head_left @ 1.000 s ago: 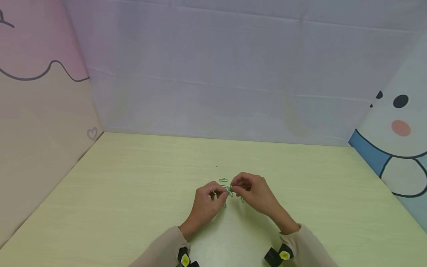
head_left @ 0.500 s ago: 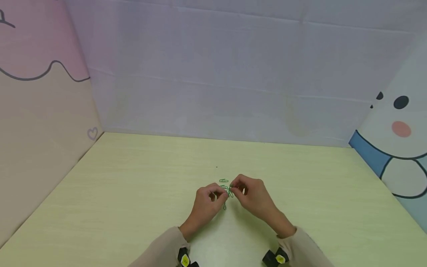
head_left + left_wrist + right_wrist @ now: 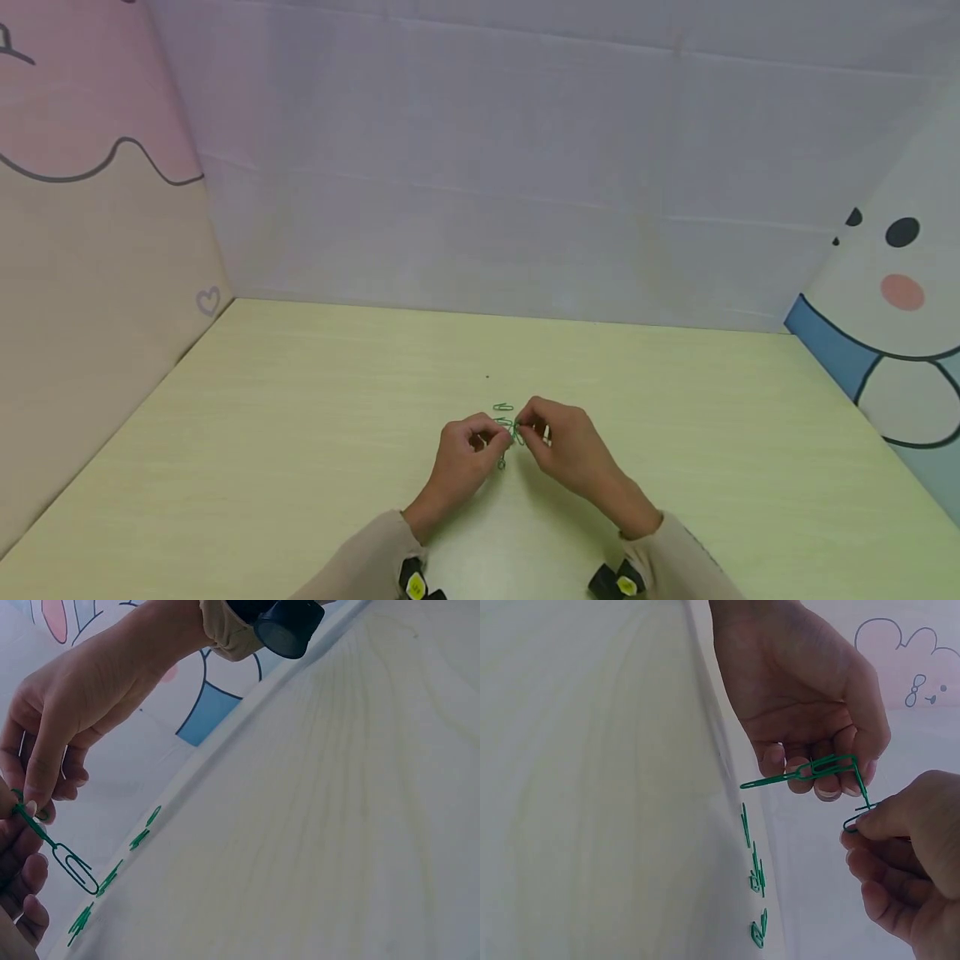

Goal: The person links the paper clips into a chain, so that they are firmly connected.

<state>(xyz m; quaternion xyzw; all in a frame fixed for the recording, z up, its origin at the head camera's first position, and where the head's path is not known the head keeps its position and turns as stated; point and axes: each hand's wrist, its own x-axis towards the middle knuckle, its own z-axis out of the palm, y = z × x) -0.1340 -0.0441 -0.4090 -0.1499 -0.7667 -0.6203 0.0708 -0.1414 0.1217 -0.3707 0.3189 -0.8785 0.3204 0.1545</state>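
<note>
My left hand (image 3: 467, 450) pinches a green wire paper clip between thumb and fingertips. Close beside it, my right hand (image 3: 566, 442) pinches another green paper clip (image 3: 849, 823) by its end. In the right wrist view the two held clips meet near the fingertips, and a further paper clip (image 3: 771, 781) hangs linked from the left hand's clip. The left wrist view shows this hanging paper clip (image 3: 54, 846) below the fingers. Fingertips partly hide where the held clips meet, so I cannot tell whether they are hooked together.
Several loose green paper clips (image 3: 503, 407) lie on the pale wooden table (image 3: 337, 400) just beyond and under the hands. A light cloth wall (image 3: 480, 167) stands behind the table, with printed panels at both sides.
My right hand has shifted slightly left and towards me, closer to the left hand. The clip hanging below the left hand has swung a little. The left hand has barely moved.
</note>
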